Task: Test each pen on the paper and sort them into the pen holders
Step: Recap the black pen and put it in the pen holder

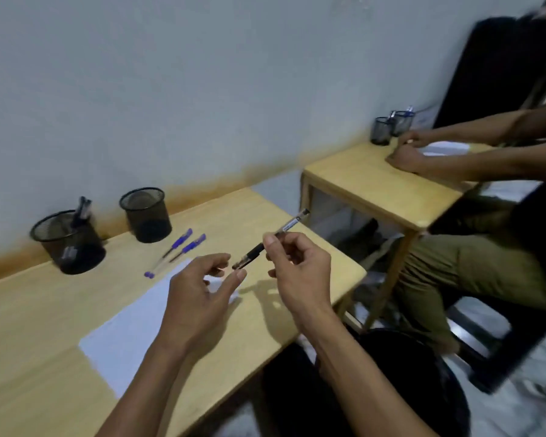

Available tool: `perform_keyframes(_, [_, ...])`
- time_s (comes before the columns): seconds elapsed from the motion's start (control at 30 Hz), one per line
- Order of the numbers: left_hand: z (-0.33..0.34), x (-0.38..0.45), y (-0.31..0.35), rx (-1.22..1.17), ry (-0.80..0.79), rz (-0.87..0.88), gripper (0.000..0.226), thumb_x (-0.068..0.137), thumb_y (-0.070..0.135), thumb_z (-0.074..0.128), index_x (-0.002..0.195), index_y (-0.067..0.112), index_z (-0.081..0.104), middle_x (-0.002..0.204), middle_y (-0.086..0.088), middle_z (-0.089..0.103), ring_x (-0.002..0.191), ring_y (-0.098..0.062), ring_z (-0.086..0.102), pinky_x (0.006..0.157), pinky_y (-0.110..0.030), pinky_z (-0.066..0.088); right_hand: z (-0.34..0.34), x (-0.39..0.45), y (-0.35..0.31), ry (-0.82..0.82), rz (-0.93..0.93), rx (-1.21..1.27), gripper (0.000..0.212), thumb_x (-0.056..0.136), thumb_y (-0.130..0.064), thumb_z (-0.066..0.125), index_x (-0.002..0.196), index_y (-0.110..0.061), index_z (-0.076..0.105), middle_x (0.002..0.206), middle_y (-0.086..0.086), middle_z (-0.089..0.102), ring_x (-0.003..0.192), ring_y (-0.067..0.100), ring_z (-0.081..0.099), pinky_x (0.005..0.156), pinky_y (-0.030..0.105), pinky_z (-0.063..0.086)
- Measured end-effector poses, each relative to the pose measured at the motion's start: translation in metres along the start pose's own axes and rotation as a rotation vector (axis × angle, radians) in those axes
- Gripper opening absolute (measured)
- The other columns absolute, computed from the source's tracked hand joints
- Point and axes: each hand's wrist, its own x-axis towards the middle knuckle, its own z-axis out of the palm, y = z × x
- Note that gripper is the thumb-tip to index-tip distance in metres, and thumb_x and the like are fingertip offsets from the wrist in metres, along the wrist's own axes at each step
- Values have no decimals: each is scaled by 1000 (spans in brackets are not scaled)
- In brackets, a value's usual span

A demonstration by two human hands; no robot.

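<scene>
My right hand pinches a black pen by its middle and holds it tilted above the wooden table. The fingertips of my left hand touch the pen's lower, capped end; whether they hold the cap I cannot tell. A white paper lies under my left hand. Two blue pens lie on the table beyond the paper. Behind them stand two black mesh pen holders: the left one has pens in it, the right one looks empty.
A second wooden table stands to the right, with a gap between the tables. Another person's hands rest on it beside two more mesh holders and a paper. A grey wall runs behind both tables.
</scene>
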Motion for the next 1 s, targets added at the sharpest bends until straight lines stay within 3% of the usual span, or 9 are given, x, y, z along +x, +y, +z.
perform_keyframes(0.07, [24,10,1,91,-93,49,37,82,39,75,115,23,69,111,7,70,100,-5,63,83,-27,47,-39,7,-1,149,-44,-75,21,89,-38,74,73,-25,70,63,-18,65,65,4,60,71,44,60])
perform_keyframes(0.17, [59,21,6,203,-220,118,43,84,38,73,121,17,67,124,-6,67,114,-25,61,92,-35,46,-101,13,-2,377,-71,-177,24,90,-39,73,75,-21,70,63,-15,65,61,1,58,62,29,52])
perform_keyframes(0.33, [110,28,13,315,-303,213,47,82,46,68,115,12,70,125,-13,67,115,-36,61,94,-46,46,-188,10,12,659,15,-359,21,93,-35,70,82,-17,70,73,-6,69,66,2,61,57,7,42])
perform_keyframes(0.43, [130,24,16,368,-301,211,43,84,45,70,114,14,71,125,-11,67,116,-37,59,93,-48,48,-222,2,35,738,134,-440,18,93,-34,69,89,-17,72,79,-4,69,78,14,64,70,24,44])
perform_keyframes(0.53, [139,19,15,407,-312,221,43,85,47,66,112,14,72,125,-12,67,116,-38,59,92,-48,48,-246,-6,62,781,307,-547,20,94,-37,67,100,-19,74,95,-1,73,94,22,64,75,27,35])
perform_keyframes(0.73, [141,16,7,425,-311,246,44,86,50,63,111,15,73,127,-14,66,118,-38,58,94,-49,48,-269,-18,105,777,392,-588,22,93,-33,68,100,-13,74,102,10,76,105,33,66,81,33,47])
perform_keyframes(0.8, [142,16,7,429,-298,254,43,87,49,65,111,15,73,127,-14,65,118,-38,58,94,-49,47,-272,-19,115,763,424,-599,30,90,-38,70,110,-17,73,109,9,75,112,33,63,86,37,50])
perform_keyframes(0.9, [144,15,6,444,-291,249,42,88,49,64,113,16,73,130,-12,64,121,-36,56,97,-50,45,-271,-20,120,761,445,-612,58,83,-48,75,132,-19,63,126,9,69,127,34,55,94,45,52])
perform_keyframes(1.0, [146,16,3,452,-283,255,42,89,49,63,114,16,73,130,-13,64,123,-35,56,99,-50,44,-270,-17,120,778,435,-606,66,83,-49,76,139,-18,58,136,11,64,134,34,50,98,48,50])
